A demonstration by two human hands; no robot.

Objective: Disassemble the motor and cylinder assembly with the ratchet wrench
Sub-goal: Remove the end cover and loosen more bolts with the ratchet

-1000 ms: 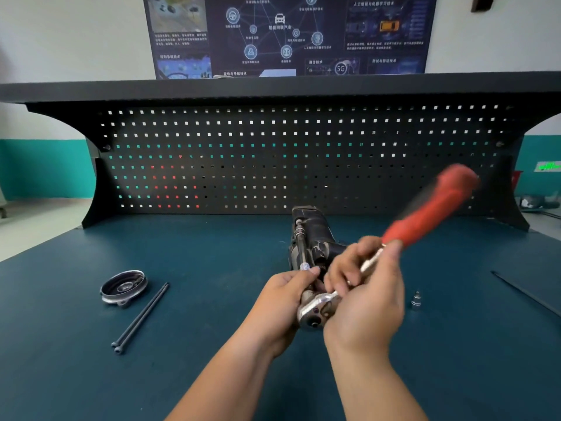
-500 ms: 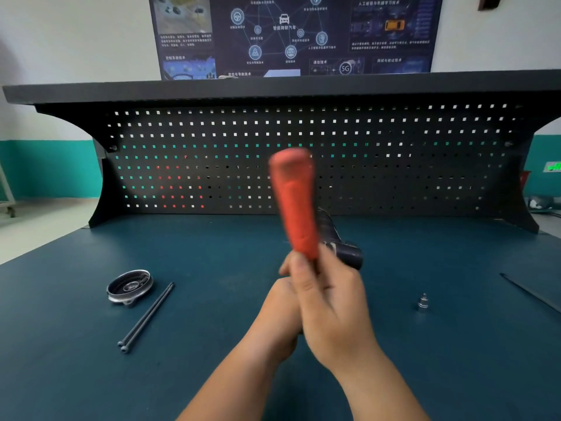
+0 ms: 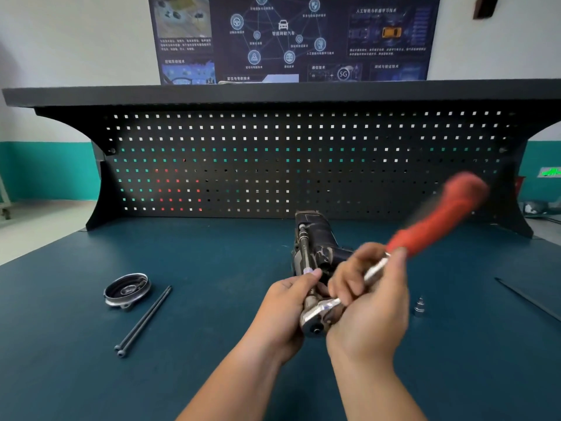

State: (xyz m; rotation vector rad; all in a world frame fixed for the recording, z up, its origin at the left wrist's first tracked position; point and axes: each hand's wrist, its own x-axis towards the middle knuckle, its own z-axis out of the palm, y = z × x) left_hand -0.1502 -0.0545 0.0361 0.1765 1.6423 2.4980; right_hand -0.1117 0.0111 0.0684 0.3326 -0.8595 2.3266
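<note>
The dark motor and cylinder assembly lies on the blue bench, pointing away from me. My left hand grips its near end, thumb by a long bolt along its side. My right hand grips the metal shank of the ratchet wrench. Its red handle is blurred and points up to the right. The wrench's chrome head sits on the near end of the assembly, between my hands.
A round black end cap and two long black bolts lie on the bench at left. A small socket stands right of my hands. A thin dark rod lies at far right. A perforated back panel rises behind.
The red handle stood upright half a second ago and has swung down to the right, back to where it pointed one second ago. My left hand stays on the assembly.
</note>
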